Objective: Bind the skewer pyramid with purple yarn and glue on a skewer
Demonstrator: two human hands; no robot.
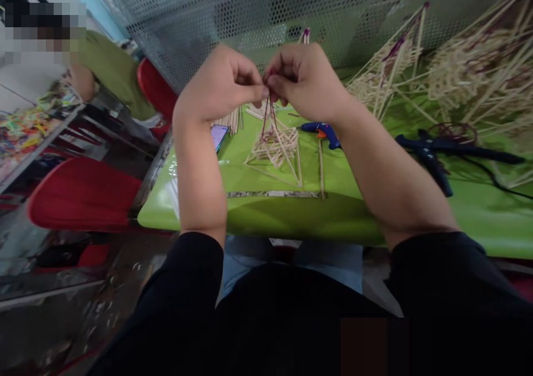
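Observation:
Both my hands are raised above a small pyramid-like frame of thin wooden sticks. Purple string runs from its stick body up to my fingertips. My left hand pinches the string at the frame's top, thumb against the fingers. Close beside it, my right hand pinches purple string at the same spot. The exact knot or loop between the fingers is too small to make out. A blue glue gun lies to the right of the frame, and a loose stick is in front of it.
Larger stick structures with purple string stand at the right. Dark-handled pliers and a black cable lie near them. A ruler strip, phone and stick bundle are on the green table. Another person sits at left.

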